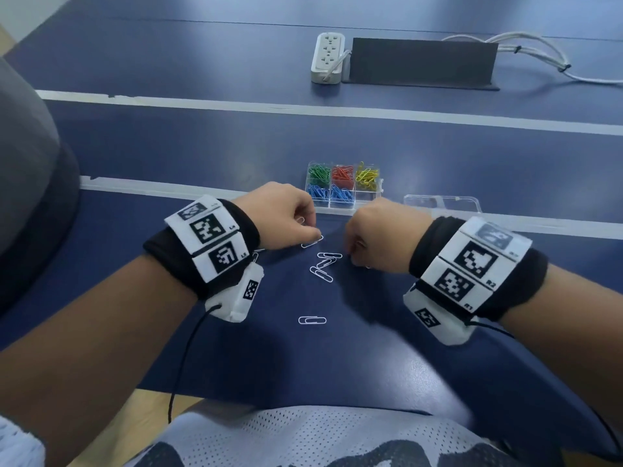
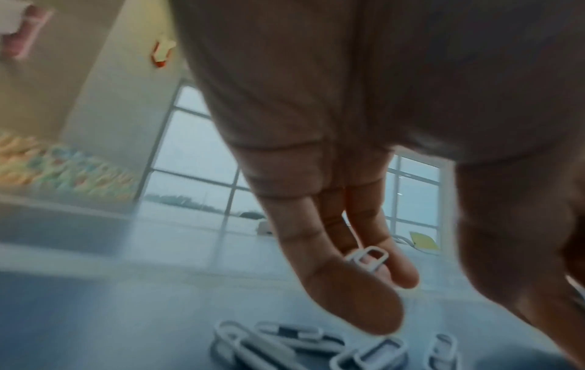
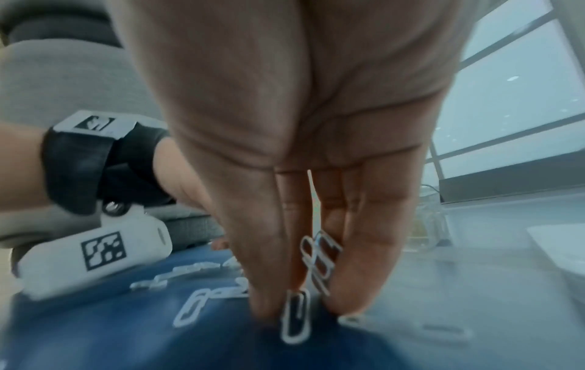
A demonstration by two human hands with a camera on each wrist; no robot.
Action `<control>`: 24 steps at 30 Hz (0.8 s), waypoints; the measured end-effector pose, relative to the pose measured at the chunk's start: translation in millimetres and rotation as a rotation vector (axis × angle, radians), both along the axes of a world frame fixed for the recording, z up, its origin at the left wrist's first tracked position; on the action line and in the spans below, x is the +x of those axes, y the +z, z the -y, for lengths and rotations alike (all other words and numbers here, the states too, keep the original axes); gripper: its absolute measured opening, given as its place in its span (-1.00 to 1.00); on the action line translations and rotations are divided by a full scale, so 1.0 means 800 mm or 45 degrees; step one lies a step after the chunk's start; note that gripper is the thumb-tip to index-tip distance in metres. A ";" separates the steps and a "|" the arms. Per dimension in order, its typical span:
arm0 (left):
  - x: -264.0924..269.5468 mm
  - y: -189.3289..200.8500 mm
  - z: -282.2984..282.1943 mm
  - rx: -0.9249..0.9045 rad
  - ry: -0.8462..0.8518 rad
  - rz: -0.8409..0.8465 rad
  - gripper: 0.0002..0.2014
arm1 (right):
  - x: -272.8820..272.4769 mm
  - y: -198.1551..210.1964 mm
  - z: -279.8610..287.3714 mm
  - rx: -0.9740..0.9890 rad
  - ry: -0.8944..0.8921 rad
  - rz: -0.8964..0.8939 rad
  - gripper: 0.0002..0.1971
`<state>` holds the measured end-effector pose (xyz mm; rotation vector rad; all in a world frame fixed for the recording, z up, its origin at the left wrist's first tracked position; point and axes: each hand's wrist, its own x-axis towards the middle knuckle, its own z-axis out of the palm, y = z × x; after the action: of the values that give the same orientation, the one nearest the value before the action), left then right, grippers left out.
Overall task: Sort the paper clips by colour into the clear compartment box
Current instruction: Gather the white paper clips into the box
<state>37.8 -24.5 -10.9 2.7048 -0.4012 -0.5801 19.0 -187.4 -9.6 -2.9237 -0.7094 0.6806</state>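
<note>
Gathering white clips [image 1: 322, 264] off the table [image 1: 371, 348], both hands working at once.

Nearest, one stray clip [image 1: 312, 320] at 6 o'clock; beyond, left hand [image 1: 286, 214] and right hand [image 1: 381, 234] curled, each pinching white clips; farther, at 12 o'clock, box [image 1: 367, 197] open, one compartment apparently spare, likely for white.

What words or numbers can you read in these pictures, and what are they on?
"L4": left wristband, beside its upper square code.
"L5": same band, lower tag.
"R2": right wristband, beside its middle code.
"R1": same band, lowest tag.
Small print on both bands' top tags: too blurred.
Compartment box, power strip: no text visible.
</note>
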 end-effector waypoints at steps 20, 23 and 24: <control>-0.001 -0.004 0.035 0.238 -0.236 0.113 -0.83 | 0.004 0.016 0.031 0.094 -0.109 0.077 -0.74; -0.003 -0.001 0.037 0.155 -0.241 0.052 -0.85 | -0.004 0.006 0.028 -0.016 -0.043 0.072 -0.79; -0.005 0.000 0.038 0.126 -0.237 0.034 -0.83 | -0.006 0.002 0.027 -0.044 -0.009 0.072 -0.81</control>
<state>34.1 -54.9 -10.7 2.7904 -0.6534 -0.6303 14.2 -209.0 -7.7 -2.9861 -0.6989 0.6185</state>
